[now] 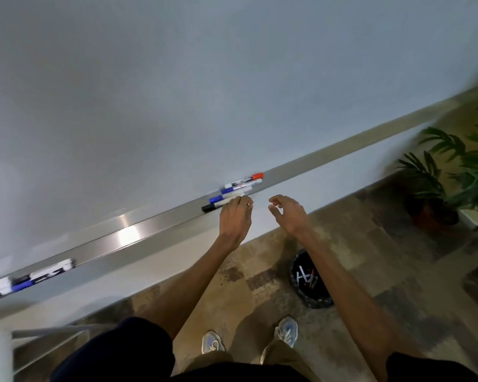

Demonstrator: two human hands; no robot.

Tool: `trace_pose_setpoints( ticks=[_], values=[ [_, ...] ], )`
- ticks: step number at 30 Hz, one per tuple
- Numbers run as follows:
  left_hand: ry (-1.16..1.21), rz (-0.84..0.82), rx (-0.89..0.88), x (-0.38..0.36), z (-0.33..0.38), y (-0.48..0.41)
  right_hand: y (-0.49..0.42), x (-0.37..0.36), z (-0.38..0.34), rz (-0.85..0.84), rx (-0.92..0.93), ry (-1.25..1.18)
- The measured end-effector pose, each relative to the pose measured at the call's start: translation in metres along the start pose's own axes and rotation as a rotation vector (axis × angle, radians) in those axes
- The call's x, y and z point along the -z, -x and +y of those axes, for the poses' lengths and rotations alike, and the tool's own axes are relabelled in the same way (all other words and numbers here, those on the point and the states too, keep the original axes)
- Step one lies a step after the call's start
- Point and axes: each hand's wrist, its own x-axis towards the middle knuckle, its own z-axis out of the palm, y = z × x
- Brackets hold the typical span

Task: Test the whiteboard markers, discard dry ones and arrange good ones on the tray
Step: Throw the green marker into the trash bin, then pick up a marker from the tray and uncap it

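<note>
A long metal tray (155, 230) runs along the bottom of the whiteboard (177, 92). Several markers lie side by side on it at the middle: a red-capped marker (249, 178), two blue-capped markers (226, 191) and a black-capped marker (211, 207) nearest me. My left hand (235, 216) reaches over the tray's edge, its fingertips curled on the white barrel of the black-capped marker. My right hand (287, 213) hovers just right of it, fingers loosely bent and holding nothing. Another blurred group of markers (31, 278) lies at the tray's left end.
A black waste bin (311, 296) with several markers inside stands on the floor under my right forearm. A potted plant (447, 175) stands at the right by the wall. A grey frame and white post (0, 354) are at the lower left.
</note>
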Motion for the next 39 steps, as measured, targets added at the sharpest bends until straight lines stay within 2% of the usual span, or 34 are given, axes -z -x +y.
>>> trace_pose_setpoints(
  ticks=[11, 17, 21, 27, 31, 34, 39],
  values=[
    [-0.064, -0.034, 0.228, 0.026, -0.085, -0.001, -0.053, -0.050, -0.064, -0.099, 0.214, 0.037],
    [-0.051, -0.090, 0.240, 0.024, -0.098, -0.005, -0.070, -0.071, -0.073, -0.184, 0.330, 0.144],
    [-0.037, -0.085, 0.272, 0.022, -0.102, -0.005, -0.071, -0.080, -0.074, -0.176, 0.386, 0.214],
    [-0.032, -0.073, 0.232, 0.024, -0.110, 0.002, -0.073, -0.085, -0.079, -0.211, 0.457, 0.280],
    [0.027, -0.035, 0.139, 0.039, -0.109, 0.004, -0.070, -0.085, -0.093, -0.220, 0.528, 0.245],
    [0.114, 0.004, 0.146, 0.055, -0.109, 0.004, -0.068, -0.080, -0.111, -0.223, 0.569, 0.183],
    [0.051, -0.097, 0.082, 0.081, -0.123, 0.009, -0.063, -0.072, -0.134, -0.217, 0.642, 0.250]
  ],
)
